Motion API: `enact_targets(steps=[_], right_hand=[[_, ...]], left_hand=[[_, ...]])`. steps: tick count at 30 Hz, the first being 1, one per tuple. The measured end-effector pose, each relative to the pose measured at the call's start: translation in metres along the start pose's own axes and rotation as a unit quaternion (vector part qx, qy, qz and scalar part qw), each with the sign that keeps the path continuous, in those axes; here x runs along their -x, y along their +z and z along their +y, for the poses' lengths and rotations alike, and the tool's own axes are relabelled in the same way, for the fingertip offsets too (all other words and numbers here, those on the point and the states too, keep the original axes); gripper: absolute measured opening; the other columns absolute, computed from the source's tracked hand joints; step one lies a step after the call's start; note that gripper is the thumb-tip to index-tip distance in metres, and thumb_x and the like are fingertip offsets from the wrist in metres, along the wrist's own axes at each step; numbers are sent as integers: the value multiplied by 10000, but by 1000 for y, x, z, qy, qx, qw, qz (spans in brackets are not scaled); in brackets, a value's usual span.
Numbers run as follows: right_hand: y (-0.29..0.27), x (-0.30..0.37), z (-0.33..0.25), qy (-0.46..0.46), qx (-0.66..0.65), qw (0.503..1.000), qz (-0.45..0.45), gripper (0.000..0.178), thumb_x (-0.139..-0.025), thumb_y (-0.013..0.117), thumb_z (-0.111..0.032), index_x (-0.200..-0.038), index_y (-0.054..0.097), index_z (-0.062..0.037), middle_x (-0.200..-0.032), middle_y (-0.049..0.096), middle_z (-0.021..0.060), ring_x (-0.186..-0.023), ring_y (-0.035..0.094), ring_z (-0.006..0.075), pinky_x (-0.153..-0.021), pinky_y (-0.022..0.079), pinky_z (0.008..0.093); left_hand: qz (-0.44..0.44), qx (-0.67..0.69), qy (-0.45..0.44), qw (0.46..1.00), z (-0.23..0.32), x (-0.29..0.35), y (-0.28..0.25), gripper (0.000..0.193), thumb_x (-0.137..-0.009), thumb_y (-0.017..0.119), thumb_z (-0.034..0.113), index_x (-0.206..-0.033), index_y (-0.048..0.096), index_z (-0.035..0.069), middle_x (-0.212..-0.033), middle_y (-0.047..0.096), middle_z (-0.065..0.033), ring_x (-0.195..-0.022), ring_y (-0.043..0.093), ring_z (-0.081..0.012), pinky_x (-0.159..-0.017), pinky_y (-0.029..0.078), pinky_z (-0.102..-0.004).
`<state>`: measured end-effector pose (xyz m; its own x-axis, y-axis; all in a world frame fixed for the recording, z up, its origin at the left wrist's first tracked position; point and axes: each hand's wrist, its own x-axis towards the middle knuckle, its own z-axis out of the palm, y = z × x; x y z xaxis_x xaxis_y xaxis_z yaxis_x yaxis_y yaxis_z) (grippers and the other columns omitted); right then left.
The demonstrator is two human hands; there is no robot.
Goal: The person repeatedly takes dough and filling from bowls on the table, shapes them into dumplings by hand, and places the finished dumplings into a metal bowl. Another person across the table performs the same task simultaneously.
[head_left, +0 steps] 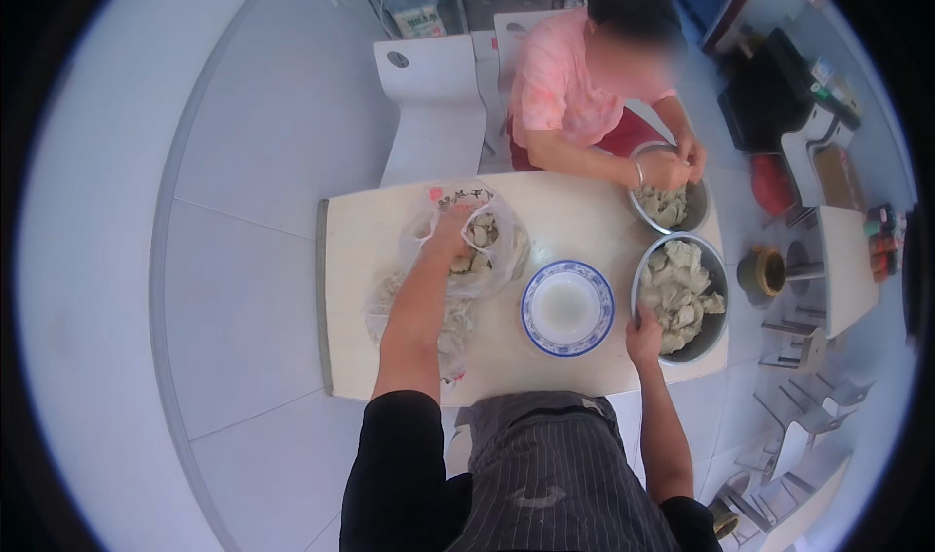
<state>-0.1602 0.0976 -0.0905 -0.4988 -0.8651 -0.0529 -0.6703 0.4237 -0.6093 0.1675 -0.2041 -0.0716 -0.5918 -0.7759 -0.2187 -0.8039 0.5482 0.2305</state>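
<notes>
My left hand (448, 238) is at the mouth of a clear plastic bag (497, 274) on the left of the table. The bag holds pale grey-green, crumpled lumps (481, 230). Its film and the hand's own back hide the fingers, so their grip cannot be made out. On the right, my right hand (644, 340) grips the near left rim of a round metal bowl (723, 304). Similar lumps (682, 294) are heaped inside that bowl. Between my hands stands a white dish with a blue patterned rim (527, 326), with cloudy liquid in it.
Across the table (370, 230), a person in a pink shirt (560, 89) works with both hands over a second metal bowl (703, 206) of lumps. Another filled plastic bag (453, 342) lies near my left forearm. A white chair (429, 104) stands beyond the far edge.
</notes>
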Motion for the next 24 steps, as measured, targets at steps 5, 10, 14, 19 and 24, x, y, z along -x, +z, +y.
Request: enact_targets(steps=[5, 10, 14, 19, 24], right_hand=[[6, 1, 1, -6, -6, 1000, 3, 429, -729, 593, 1, -1158, 574, -1, -998, 611, 231, -910, 603, 392, -807, 480, 430], [2, 5, 3, 16, 11, 1000, -2, 407, -725, 589, -4, -1132, 584, 13, -1012, 617, 224, -924, 607, 381, -821, 482, 422], [-3, 7, 6, 23, 4, 1000, -6, 394, -732, 584, -10, -1125, 597, -11, -1029, 612, 211, -936, 596, 389, -831, 476, 431], [1, 6, 4, 16, 6, 1000, -4, 402, -718, 591, -7, -1120, 601, -9, -1012, 618, 210, -922, 602, 388, -830, 479, 429], [0, 7, 3, 14, 10, 1000, 1, 406, -705, 590, -4, -1111, 604, -19, -995, 620, 207, -903, 604, 389, -812, 482, 438]], left_hand=[[122, -75, -32, 989, 17, -3, 2, 662, -466, 833, 241, -1081, 615, 129, -1025, 653, -123, -961, 622, -323, -831, 506, -402], [-33, 67, 43, 996, -11, -28, 22, 694, -533, 802, 274, -1170, 563, 139, -1138, 579, -128, -1096, 532, -306, -909, 463, -412], [-86, 88, 53, 991, -7, -35, 14, 672, -464, 842, 260, -1076, 611, 102, -1067, 635, -93, -1050, 579, -278, -935, 446, -377], [-87, 54, 31, 994, 8, -28, 11, 740, -543, 793, 225, -1221, 504, 155, -1160, 588, -116, -1069, 570, -307, -910, 462, -401], [-13, 17, 52, 998, 19, -21, 11, 678, -607, 743, 182, -1235, 486, 176, -1163, 608, -93, -1080, 576, -272, -896, 461, -399]])
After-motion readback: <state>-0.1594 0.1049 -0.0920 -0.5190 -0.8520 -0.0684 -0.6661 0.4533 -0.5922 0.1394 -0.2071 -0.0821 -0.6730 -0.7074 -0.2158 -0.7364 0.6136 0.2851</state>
